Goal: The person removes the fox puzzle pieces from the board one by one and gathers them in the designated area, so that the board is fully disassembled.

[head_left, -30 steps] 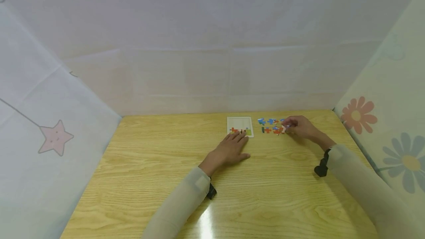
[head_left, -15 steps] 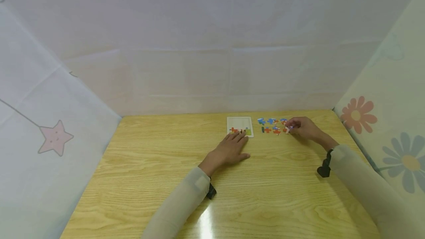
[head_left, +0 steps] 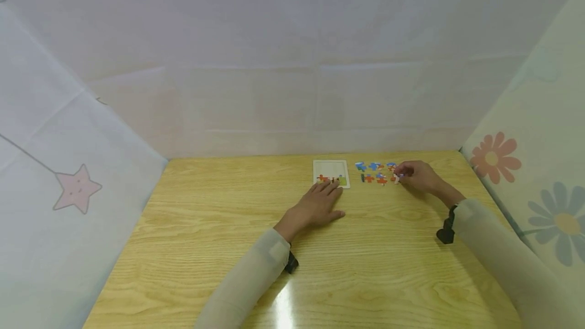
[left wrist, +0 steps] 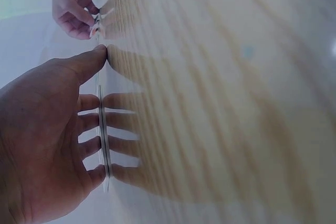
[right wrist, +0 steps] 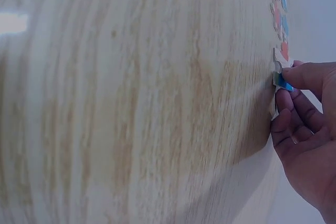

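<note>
My left hand [head_left: 318,204] lies flat with fingers spread, its fingertips resting on the near edge of a square white puzzle tray [head_left: 330,167]. Red and green puzzle pieces [head_left: 323,178] fill the tray's near strip, partly covered by the fingers. In the left wrist view the fingers [left wrist: 90,123] overlap the tray's thin edge. To the right, my right hand [head_left: 418,176] pinches a puzzle piece [right wrist: 282,81] with a blue-green corner between thumb and fingers, low at the tabletop. The other fingers are curled under; much of that piece is hidden.
Several loose puzzle pieces [head_left: 381,179] lie in two rows between the tray and my right hand, mostly blue in the far row and red in the near one. White cloth walls [head_left: 292,110] enclose the wooden table [head_left: 219,227] at the back and sides.
My right hand has shifted slightly right, away from the loose pieces, uncovering more of them, and has stayed nearly still since. The left hand and tray keep their place.
</note>
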Motion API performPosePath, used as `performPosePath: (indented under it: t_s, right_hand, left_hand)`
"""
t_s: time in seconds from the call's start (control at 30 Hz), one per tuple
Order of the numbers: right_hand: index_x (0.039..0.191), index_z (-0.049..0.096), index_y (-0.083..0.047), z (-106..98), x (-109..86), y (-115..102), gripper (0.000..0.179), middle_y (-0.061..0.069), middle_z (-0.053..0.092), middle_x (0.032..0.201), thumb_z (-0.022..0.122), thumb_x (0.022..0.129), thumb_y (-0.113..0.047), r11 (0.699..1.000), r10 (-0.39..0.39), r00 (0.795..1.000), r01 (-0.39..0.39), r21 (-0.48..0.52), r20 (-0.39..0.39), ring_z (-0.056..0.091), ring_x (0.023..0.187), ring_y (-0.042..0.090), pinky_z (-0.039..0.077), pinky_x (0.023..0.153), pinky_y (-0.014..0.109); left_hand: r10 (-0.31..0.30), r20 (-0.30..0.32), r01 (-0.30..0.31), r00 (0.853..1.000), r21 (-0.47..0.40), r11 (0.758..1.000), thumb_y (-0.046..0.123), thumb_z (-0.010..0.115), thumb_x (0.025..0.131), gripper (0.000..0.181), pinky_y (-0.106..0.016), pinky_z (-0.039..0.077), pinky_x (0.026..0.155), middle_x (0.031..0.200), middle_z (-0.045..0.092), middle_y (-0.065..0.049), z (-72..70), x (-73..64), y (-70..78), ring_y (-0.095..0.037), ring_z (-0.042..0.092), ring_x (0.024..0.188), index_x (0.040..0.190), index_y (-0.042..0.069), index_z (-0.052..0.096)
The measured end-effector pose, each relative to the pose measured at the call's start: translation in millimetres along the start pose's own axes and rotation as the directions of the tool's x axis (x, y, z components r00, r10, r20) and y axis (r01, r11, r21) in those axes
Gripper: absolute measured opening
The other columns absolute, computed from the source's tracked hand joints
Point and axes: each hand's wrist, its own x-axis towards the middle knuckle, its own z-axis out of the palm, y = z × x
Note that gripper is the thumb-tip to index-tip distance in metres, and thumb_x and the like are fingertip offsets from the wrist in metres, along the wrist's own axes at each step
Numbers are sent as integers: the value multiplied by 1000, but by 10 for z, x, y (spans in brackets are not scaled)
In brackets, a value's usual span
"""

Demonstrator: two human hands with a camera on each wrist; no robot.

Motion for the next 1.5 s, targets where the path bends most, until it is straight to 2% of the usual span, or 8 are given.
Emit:
performPosePath:
  t_s: [0.27, 0.37, 0.6, 0.8, 1.03, 1.2, 1.33, 1.5]
  right_hand:
    - [118, 74, 0, -10, -9, -12, 19, 18, 75, 111, 68, 100, 2, 1000, 9, 1000, -9, -21, -18, 69, 100, 33, 57, 86, 50]
    - [117, 75, 0, -8, -9, -19, 18, 18, 75, 111, 68, 100, 2, 1000, 19, 1000, -20, -24, -25, 69, 99, 32, 57, 85, 48]
    - [116, 75, 1, -3, -15, -39, 17, 19, 74, 111, 68, 100, 2, 999, 25, 999, -26, -26, -33, 68, 100, 34, 57, 87, 50]
    - [117, 75, 1, 0, -20, -33, 17, 21, 73, 115, 69, 101, 0, 999, 33, 999, -33, -2, -23, 69, 106, 40, 56, 93, 58]
    - [115, 75, 0, 10, -23, -33, 15, 19, 74, 113, 70, 102, -3, 1000, 10, 999, -10, 0, -40, 70, 104, 38, 57, 91, 57]
    - [115, 76, 1, 40, -15, -78, 15, 19, 74, 110, 69, 102, -4, 1000, -20, 997, 21, 4, -80, 71, 99, 35, 58, 86, 54]
    - [115, 76, 2, 76, 27, -119, 16, 19, 74, 108, 68, 103, -4, 999, -50, 993, 51, 4, -104, 73, 91, 30, 59, 85, 50]
    - [116, 76, 3, 126, 96, -201, 17, 19, 72, 105, 68, 102, -2, 997, -65, 992, 68, 23, -111, 70, 89, 31, 59, 71, 38]
  left_hand:
    - [-6, 3, 6, 1000, 62, 998, 62, 47, 108, 79, -52, 16, 132, 178, 14, -2, -66, -17, 67, -26, 12, 164, 170, 19, 26]
    - [-11, 11, 10, 1000, 96, 995, 61, 45, 109, 78, -51, 16, 132, 178, 14, -3, -171, -90, 149, -27, 12, 165, 170, 17, 25]
    - [-20, 8, 19, 1000, 138, 990, 58, 46, 110, 76, -51, 18, 132, 178, 16, -5, -238, -150, 222, -28, 14, 164, 170, 16, 25]
    - [-19, 7, 18, 1000, 134, 991, 58, 46, 110, 75, -52, 18, 131, 178, 15, -5, -224, -142, 216, -29, 14, 164, 170, 17, 26]
    - [-13, 4, 12, 1000, 137, 991, 57, 45, 110, 74, -52, 18, 131, 178, 15, -6, -216, -144, 208, -29, 14, 164, 170, 16, 26]
    - [-13, 19, 11, 1000, 98, 995, 57, 45, 110, 75, -52, 15, 132, 179, 11, -6, -211, -142, 190, -29, 10, 165, 170, 16, 24]
    - [-6, 9, 6, 1000, 30, 1000, 62, 44, 109, 79, -53, 11, 132, 179, 7, -2, -87, -80, 83, -27, 6, 165, 171, 19, 22]
    - [-8, 20, 7, 1000, 62, 998, 60, 44, 109, 78, -53, 14, 132, 179, 8, -4, -178, -138, 158, -28, 8, 165, 171, 18, 22]
